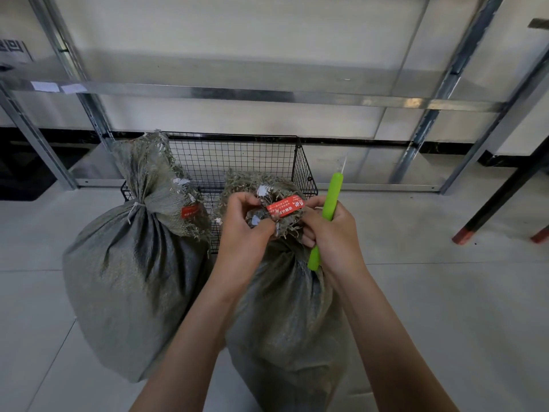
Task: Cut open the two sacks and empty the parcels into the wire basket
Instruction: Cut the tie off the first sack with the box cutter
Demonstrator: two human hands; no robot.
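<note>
Two grey-green sacks stand on the tiled floor (430, 292). The left sack (130, 281) is in the lower left of the frame. Its neck is tied shut with a white string (135, 207). Its frayed top sticks up, and a small red tag (190, 211) hangs on it.

The right sack (285, 328) stands in the lower middle of the frame, just beside the left sack. Both hands are at its top.

The left hand (240, 233) has its fingers (252, 200) curled in, and they pinch the frayed cloth at the top of the right sack. A red label (285, 207) with white writing sits on that cloth, between the two hands.

The right hand (334, 233) is wrapped around a bright green cutter (332, 197). The cutter stands almost straight up. Its thin blade (344, 166) pokes out of the top end and points up, away from the sack. The bottom end of the cutter sticks out under the hand, close to the sack's neck. The fingertips of this hand also touch the frayed cloth next to the red label.

The black wire basket (237, 156) sits on the floor right behind the two sacks, in the middle of the frame. The sacks hide most of its front. What can be seen through its back and right walls shows no parcels.

Behind the basket is a metal shelf rack (237, 93) against a pale wall. At the right edge of the frame, dark legs (502, 200) with red feet stand on the floor.
</note>
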